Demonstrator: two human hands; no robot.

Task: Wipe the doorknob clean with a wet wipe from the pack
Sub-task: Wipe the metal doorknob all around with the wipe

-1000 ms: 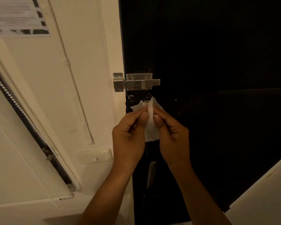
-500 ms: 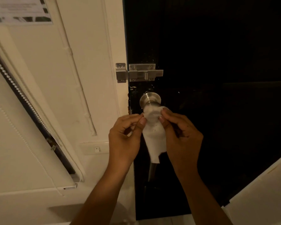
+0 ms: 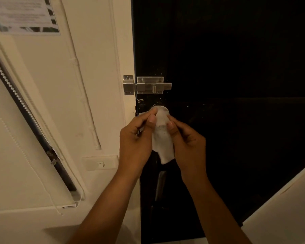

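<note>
A white wet wipe (image 3: 162, 136) is draped over the round doorknob on the black door (image 3: 236, 67), so the knob itself is hidden under it. My left hand (image 3: 136, 138) pinches the wipe's left edge with thumb and fingers. My right hand (image 3: 187, 143) pinches its right edge at the knob. The wipe's lower end hangs down between my two hands. The pack of wipes is out of view.
A steel slide bolt (image 3: 148, 85) sits just above the knob, across the door's edge and the cream frame. A wall switch (image 3: 100, 162) is left of my left hand. A window blind (image 3: 25, 120) slants down the left wall. A white surface (image 3: 289, 208) fills the lower right corner.
Both hands have carried the wipe up onto the knob, which showed bare half a second ago. The wipe now covers the knob's face.
</note>
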